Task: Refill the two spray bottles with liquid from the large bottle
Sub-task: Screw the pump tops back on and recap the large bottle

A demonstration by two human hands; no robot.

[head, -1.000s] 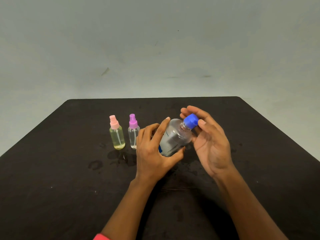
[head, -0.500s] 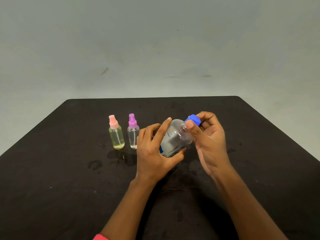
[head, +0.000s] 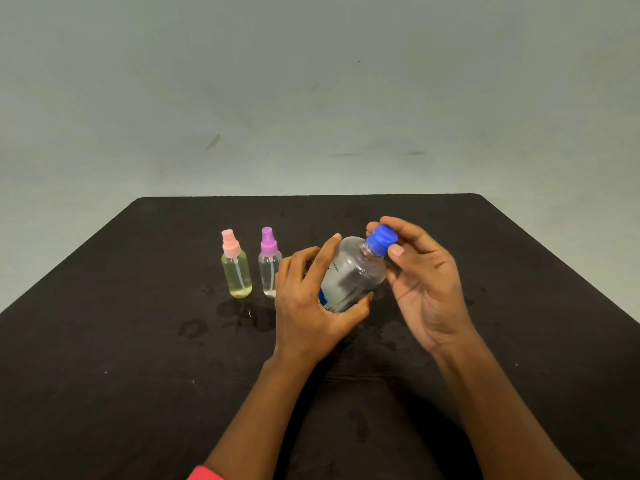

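Head view: large bottle [head: 353, 271] tilted above the middle of the bench [head: 519, 271], wrapped in the left hand [head: 308, 306], grip closed around its body. Right hand [head: 422, 275] at the blue cap [head: 381, 240], fingertips pinching it. Two spray bottles near the far left part of the bench: pink-topped one [head: 236, 268] and purple-topped one [head: 269, 263], both upright, tops on.

Possible trouble: with the bottle leaning, liquid may spill when the cap comes off. Wet marks [head: 194, 329] already on the bench, so slipping possible.

Hard to tell: whether the cap is loose; label mostly hidden by fingers; liquid level in the large bottle unclear.
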